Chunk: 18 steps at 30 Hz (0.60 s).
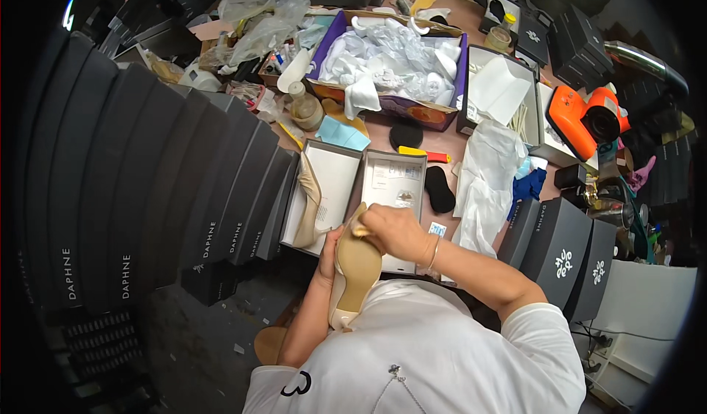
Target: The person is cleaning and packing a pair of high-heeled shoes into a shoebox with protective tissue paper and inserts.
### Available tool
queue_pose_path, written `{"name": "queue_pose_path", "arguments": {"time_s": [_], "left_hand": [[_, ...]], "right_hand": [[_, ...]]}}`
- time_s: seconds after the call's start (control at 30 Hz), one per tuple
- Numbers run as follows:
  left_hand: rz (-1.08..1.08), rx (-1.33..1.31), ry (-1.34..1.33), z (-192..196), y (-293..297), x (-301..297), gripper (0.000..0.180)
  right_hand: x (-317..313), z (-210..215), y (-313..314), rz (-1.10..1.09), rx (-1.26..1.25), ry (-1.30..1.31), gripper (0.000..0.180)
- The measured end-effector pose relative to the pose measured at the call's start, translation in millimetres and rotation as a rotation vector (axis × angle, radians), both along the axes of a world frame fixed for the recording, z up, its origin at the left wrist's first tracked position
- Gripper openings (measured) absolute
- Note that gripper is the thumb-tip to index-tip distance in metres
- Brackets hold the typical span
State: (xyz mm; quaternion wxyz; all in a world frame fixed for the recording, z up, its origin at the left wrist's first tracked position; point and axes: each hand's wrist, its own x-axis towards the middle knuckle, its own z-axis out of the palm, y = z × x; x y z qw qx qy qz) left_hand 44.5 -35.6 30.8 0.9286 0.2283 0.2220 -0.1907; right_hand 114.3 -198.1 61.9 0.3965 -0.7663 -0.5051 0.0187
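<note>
My left hand (326,258) is wrapped round the side of a beige heeled shoe (359,273), close in front of my chest. The shoe's tan sole is turned up towards me, toe pointing away. At the toe end, my right hand (398,231) is closed, its fingertips pressed against the sole. Whether a small thing is pinched in those fingers I cannot make out. Just beyond my hands, a matching beige shoe (307,206) lies on its side in an open shoe box (340,165). The box lid (394,177) lies beside it, inner face up.
Tall stacks of dark shoe boxes (158,186) line the left; more boxes (556,248) stand at the right. A purple carton (462,83) of white crumpled paper sits beyond. Black pads (440,190), a yellow-and-red tool (425,154), a glass jar (305,108) and an orange device (572,123) surround the workplace.
</note>
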Motion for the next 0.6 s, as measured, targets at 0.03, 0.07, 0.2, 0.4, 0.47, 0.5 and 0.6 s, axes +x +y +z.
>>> {"name": "queue_pose_path", "arguments": {"time_s": [0.03, 0.07, 0.2, 0.4, 0.47, 0.5, 0.6], "left_hand": [[0.196, 0.075, 0.128, 7.2, -17.9, -6.2, 0.059], [0.093, 0.064, -0.041, 2.8, -9.5, -6.1, 0.060], [-0.061, 0.130, -0.167, -5.6, -3.4, -8.6, 0.064], [0.008, 0.154, -0.086, -8.7, -0.9, -12.0, 0.060], [0.047, 0.172, -0.033, -8.9, -5.9, -10.4, 0.060], [0.068, 0.174, -0.038, -8.5, -7.1, -11.4, 0.059], [0.010, 0.203, -0.153, 3.2, -0.7, -10.2, 0.059]], "right_hand": [[0.7, -0.4, -3.2, -0.021, 0.005, -0.013, 0.017], [-13.4, 7.0, -10.5, 0.126, -0.038, -0.063, 0.017], [-22.0, 14.8, -25.3, 0.194, -0.063, -0.033, 0.015], [-13.1, 13.3, -10.0, 0.219, -0.036, -0.009, 0.013], [14.4, 9.9, 10.3, -0.039, -0.201, 0.038, 0.014], [14.7, 12.6, 16.5, -0.061, -0.179, 0.045, 0.012], [-14.8, 22.0, 16.6, 0.171, -0.065, -0.007, 0.013]]}}
